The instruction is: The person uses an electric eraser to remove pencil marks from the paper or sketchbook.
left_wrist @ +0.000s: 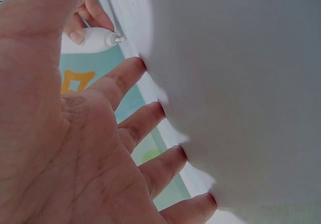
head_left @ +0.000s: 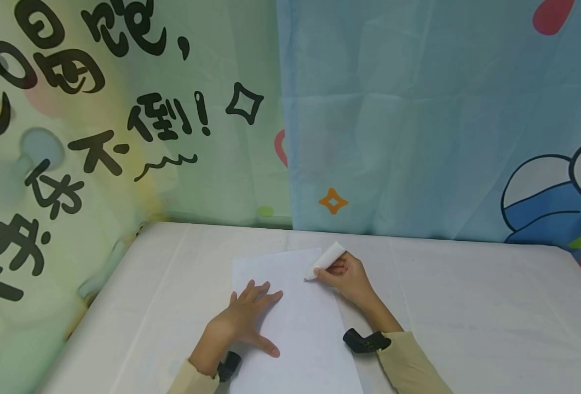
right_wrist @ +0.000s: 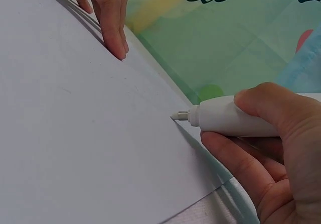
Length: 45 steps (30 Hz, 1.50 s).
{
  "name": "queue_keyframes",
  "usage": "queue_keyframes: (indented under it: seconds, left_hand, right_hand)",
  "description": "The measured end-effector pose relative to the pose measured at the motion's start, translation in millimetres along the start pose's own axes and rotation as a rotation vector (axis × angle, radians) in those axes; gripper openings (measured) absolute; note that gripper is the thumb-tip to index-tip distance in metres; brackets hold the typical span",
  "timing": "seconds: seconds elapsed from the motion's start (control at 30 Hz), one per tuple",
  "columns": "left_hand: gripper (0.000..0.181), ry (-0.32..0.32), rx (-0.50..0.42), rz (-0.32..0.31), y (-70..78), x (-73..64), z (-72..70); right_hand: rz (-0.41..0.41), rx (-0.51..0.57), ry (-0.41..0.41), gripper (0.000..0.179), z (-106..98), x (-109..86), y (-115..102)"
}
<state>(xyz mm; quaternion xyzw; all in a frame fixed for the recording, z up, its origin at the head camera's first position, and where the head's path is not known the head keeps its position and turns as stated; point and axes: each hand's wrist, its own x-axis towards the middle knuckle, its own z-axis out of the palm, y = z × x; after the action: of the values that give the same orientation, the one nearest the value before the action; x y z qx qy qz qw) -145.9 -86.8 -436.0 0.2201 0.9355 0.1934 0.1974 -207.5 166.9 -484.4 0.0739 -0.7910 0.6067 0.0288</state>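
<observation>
A sheet of white paper (head_left: 305,334) lies on the white-covered table. My left hand (head_left: 246,317) is spread over its left part, with the fingers apart and the fingertips (left_wrist: 203,202) pressing on the paper. Near the upper right corner of the sheet, my right hand (head_left: 348,276) pinches a fat white correction pen (head_left: 331,255) between thumb and fingers. The pen is tilted, and its narrow metal tip (right_wrist: 179,116) points down, right at the paper's surface. In the right wrist view, part of the pen's barrel is hidden behind the thumb.
The white table cover (head_left: 477,312) spreads out on both sides of the sheet. Behind the table hang a green cloth (head_left: 211,180) with black lettering and a blue cloth (head_left: 408,137) with cartoon prints. A small black camera (head_left: 366,341) is strapped on the right wrist.
</observation>
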Motion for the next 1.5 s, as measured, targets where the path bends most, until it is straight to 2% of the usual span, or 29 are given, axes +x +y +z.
queue_keyframes:
  seconds: [0.23, 0.47, 1.0, 1.5]
  left_hand:
    - [0.106, -0.009, 0.005, -0.007, -1.2, 1.3, -0.2]
    - [0.106, -0.005, -0.007, -0.002, -3.8, 3.0, 0.2]
    - [0.107, -0.010, -0.002, -0.012, -2.8, 2.1, 0.9]
    - [0.107, -0.010, 0.011, -0.020, -2.6, 2.4, 1.5]
  right_hand:
    - [0.018, -0.009, 0.034, 0.039, 0.2, 1.7, -2.1]
    - [0.007, -0.001, 0.023, 0.038, 0.1, 1.5, -2.7]
    - [-0.001, 0.022, -0.070, 0.042, -1.9, -2.8, -2.9]
    - [-0.071, 0.083, -0.234, 0.040, -3.4, -5.1, -2.7]
